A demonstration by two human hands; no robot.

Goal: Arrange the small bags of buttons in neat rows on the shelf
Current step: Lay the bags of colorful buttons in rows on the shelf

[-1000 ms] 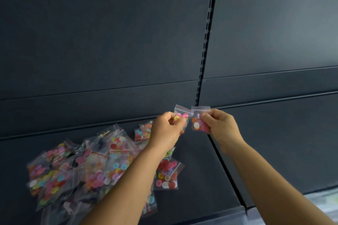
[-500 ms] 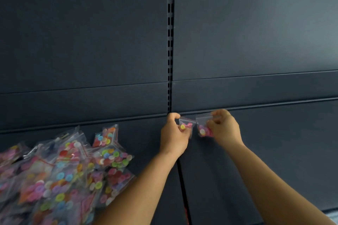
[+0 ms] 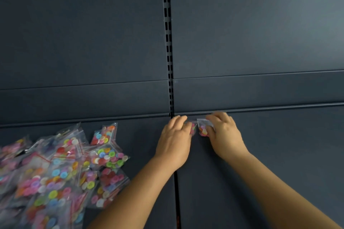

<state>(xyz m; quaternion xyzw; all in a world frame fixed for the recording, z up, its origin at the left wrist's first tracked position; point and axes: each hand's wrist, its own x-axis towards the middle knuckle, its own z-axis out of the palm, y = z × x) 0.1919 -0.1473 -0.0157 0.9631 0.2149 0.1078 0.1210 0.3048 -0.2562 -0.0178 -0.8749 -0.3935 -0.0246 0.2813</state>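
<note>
- Near, left: loose heap of button bags (image 3: 61, 169) on the shelf (image 3: 279, 163), overlapping at all angles. Risk: slick plastic on a smooth deck; a forearm sweeping back could drag bags off the front edge.
- Mid: left hand (image 3: 174, 141), fingers curled, pinches a small bag (image 3: 192, 128) over the seam between two shelf panels (image 3: 176, 188). Risk: a bag laid across the seam may sit uneven and skew the row.
- Mid: right hand (image 3: 223, 135) pinches a second small bag (image 3: 203, 129), just beside the first, possibly touching. Risk: releasing both together lets one slide onto the other.
- Far: both bags sit close to the back lip of the shelf, under the slotted upright (image 3: 168, 42). Judgement: the row is only starting; a crooked first pair would carry through every later bag.
</note>
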